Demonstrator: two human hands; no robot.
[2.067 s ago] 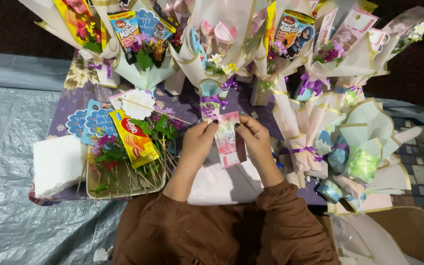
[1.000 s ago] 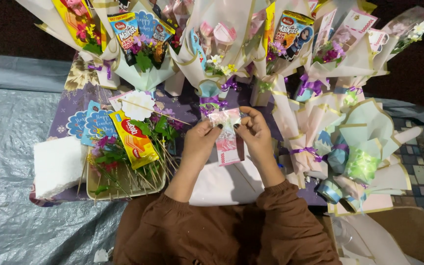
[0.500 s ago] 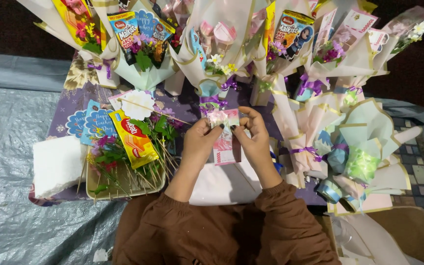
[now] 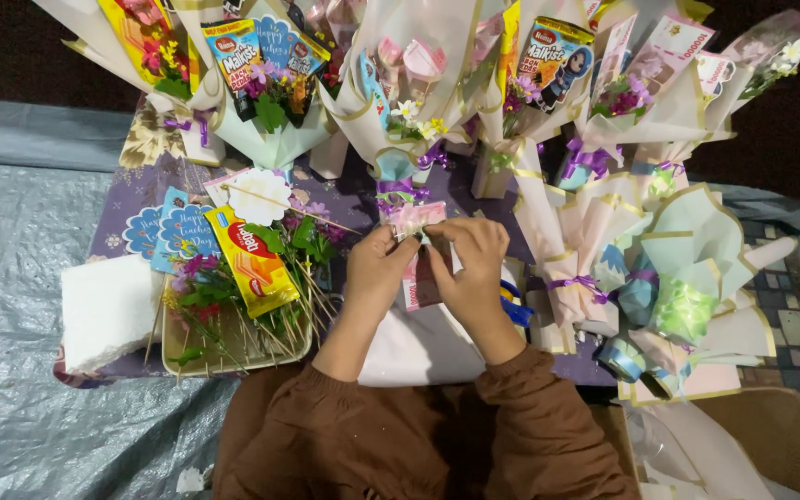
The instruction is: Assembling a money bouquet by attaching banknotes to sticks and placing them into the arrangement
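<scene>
A small pink banknote (image 4: pixel 416 220) was pinched between both hands above a pale sheet (image 4: pixel 418 347), just below the row of wrapped bouquets (image 4: pixel 400 102). The note was crumpled and folded at its top into a gathered, fan-like bunch, while a darker, reddish strip of it (image 4: pixel 423 278) hung down between the palms. The left hand (image 4: pixel 377 268) was closed on the note's left edge, thumb and fingertips pressed together on the paper. The right hand (image 4: pixel 474 264) was clamped on the right edge in the same way, its fingers curled over the fold. Both wrists were covered by brown sleeves (image 4: pixel 530 407). To the left, a tray (image 4: pixel 233 347) was seen holding flowers on thin sticks and a yellow snack packet (image 4: pixel 250 259). A white foam block (image 4: pixel 108 310) lay beside the tray on a grey tarp (image 4: pixel 11 278). To the right, pastel wraps tied with purple ribbon (image 4: pixel 576 282) were stacked near a green bow (image 4: pixel 682 310).
</scene>
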